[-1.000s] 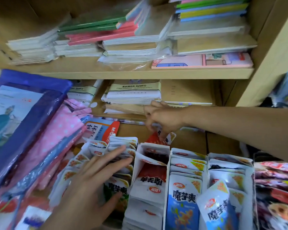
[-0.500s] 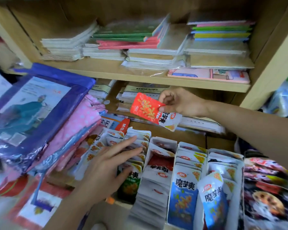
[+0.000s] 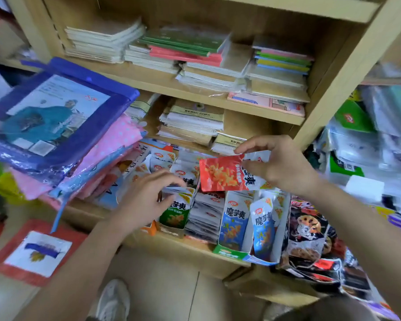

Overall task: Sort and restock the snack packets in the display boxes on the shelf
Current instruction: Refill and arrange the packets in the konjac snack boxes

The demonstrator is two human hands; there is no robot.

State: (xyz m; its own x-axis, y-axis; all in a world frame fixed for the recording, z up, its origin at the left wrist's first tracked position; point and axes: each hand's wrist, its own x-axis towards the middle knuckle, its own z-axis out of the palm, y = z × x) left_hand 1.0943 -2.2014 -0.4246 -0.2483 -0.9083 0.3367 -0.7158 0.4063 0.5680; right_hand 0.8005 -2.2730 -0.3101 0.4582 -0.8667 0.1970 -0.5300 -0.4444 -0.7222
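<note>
Notebooks (image 3: 192,117) stacked behind, right hand (image 3: 280,167) pinching red packet (image 3: 220,174) above display boxes (image 3: 227,253), left hand (image 3: 146,198) curled over green packets (image 3: 174,216)

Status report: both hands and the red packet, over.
Right hand pinches red packet over the boxes. Left hand on white packets behind green packet, grip unclear. Nothing in the way.

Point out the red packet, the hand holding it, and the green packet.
red packet (image 3: 218,174): head view, its red printed front.
right hand (image 3: 284,169): head view, back of the hand.
green packet (image 3: 174,217): head view, its green lower half.
</note>
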